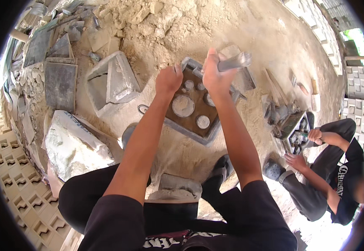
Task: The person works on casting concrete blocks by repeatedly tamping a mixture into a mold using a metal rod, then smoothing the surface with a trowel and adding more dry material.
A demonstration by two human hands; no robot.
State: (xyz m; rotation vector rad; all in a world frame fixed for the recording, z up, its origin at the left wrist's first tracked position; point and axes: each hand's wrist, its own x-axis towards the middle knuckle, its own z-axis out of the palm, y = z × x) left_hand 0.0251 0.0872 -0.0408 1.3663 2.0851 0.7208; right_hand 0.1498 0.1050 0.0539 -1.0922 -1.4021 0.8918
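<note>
On the ground ahead of me sits a grey metal casting frame [190,134], packed with brown sand. Several pale round discs show in the sand, among them a large one [183,106] and a smaller one [203,121]. My right hand [218,77] is wrapped round a thick grey metal bar [235,62], held over the frame's far right part with its end sticking out to the right. At the frame's left edge, my left hand [169,80] is closed in a fist. Whatever lies inside its fingers is hidden. A wire loop handle [142,109] juts from the frame's left side.
Left of the frame lies a broken box-like mould [112,83]. Nearer stands an open sack [76,138] of white material. Loose earth [161,21] is heaped behind. To the right, a co-worker [330,167] handles another frame [295,136]. A block [177,186] is between my legs.
</note>
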